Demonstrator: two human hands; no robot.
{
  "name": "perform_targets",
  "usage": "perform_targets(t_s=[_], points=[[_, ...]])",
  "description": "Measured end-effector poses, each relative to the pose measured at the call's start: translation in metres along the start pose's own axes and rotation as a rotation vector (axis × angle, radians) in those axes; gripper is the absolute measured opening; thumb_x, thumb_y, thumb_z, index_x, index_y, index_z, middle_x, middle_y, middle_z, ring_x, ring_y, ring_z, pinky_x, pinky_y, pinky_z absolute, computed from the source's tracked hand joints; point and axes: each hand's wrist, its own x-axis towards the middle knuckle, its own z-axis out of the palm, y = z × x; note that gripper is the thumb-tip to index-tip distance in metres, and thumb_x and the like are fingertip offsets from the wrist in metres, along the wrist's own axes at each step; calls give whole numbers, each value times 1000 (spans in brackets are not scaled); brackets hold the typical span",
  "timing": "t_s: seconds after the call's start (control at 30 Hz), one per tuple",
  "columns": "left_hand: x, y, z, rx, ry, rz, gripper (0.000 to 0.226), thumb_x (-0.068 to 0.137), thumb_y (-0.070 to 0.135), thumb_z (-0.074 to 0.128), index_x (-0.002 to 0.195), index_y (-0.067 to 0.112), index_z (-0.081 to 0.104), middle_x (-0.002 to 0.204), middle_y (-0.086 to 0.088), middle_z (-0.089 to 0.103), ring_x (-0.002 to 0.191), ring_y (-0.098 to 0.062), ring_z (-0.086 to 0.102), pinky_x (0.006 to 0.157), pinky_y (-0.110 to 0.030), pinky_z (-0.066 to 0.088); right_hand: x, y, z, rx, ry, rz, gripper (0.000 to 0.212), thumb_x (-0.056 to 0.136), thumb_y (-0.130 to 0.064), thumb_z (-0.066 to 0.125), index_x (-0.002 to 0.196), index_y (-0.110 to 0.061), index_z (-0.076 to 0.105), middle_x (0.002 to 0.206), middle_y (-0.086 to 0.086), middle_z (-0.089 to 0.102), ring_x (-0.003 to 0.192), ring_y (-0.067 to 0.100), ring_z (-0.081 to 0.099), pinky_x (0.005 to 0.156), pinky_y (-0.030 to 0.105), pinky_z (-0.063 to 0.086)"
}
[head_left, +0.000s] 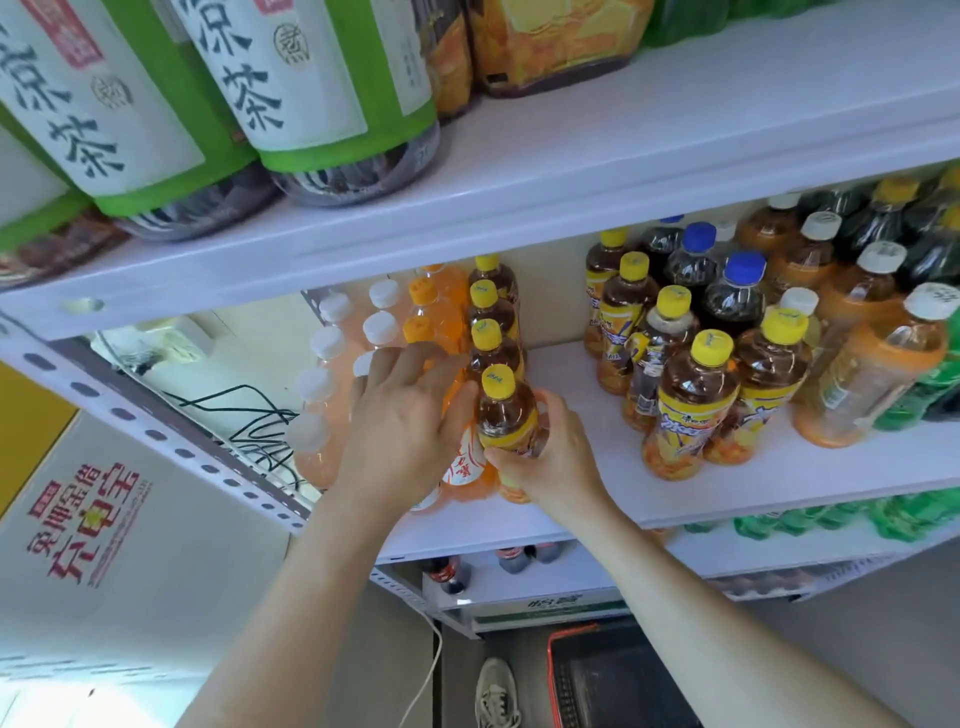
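Lining up bottles on the shelf (727, 488) looked about half done. At the left, white-capped bottles (332, 343) and orange bottles (441, 322) stood in rows running back. The left hand (410, 415) lay over the front orange bottles, its fingers fairly straight and spread, gripping nothing. Just beside it, the right hand (550, 457) had fingers and thumb curled round the tea bottle (506, 410), which stood at the front of a row of four yellow-capped ones, near the shelf edge. A bare gap followed, then a loose cluster (691, 395) of mixed bottles at the right, which I judged was left to sort.
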Motion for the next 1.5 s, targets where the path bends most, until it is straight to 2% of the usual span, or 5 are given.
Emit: perform_targets(t_s=[0.27, 0.67, 0.93, 1.2, 1.5], points=[[25, 21, 21, 186, -278, 127, 52, 90, 54, 56, 135, 28, 53, 124, 2, 63, 113, -27, 54, 93, -44, 42, -2, 1, -13, -153, -152, 30, 66, 81, -35, 72, 138, -18, 43, 124, 1, 64, 114, 20, 60, 83, 26, 47], [32, 75, 22, -110, -36, 264, 27, 91, 17, 61, 115, 9, 69, 111, -13, 66, 98, -39, 59, 77, -48, 50, -62, 6, -111, -193, 163, -25, 35, 90, -11, 62, 122, -26, 59, 104, -8, 67, 99, 11, 63, 80, 27, 54], [73, 168, 67, -149, -364, 403, 56, 99, 31, 49, 151, 17, 33, 155, -11, 29, 135, -35, 34, 112, -39, 27, -88, 33, -145, -78, 132, 154, 48, 91, -19, 64, 120, -50, 42, 119, -25, 57, 115, 5, 55, 93, 32, 48], [35, 138, 43, -262, -327, 302, 21, 94, 35, 58, 97, 15, 52, 86, 0, 54, 80, -32, 58, 69, -41, 47, -110, 48, -167, 277, 50, 398, 44, 91, -35, 64, 125, -52, 43, 142, -7, 42, 122, 7, 50, 100, 37, 47], [1, 105, -26, -1098, -15, -298, 17, 86, 29, 54, 71, 25, 61, 54, 10, 49, 49, -2, 41, 43, -16, 34, -137, 28, -173, 1009, -90, 460, 61, 74, -52, 74, 125, -21, 59, 115, 16, 69, 94, 41, 70, 66, 40, 61]])
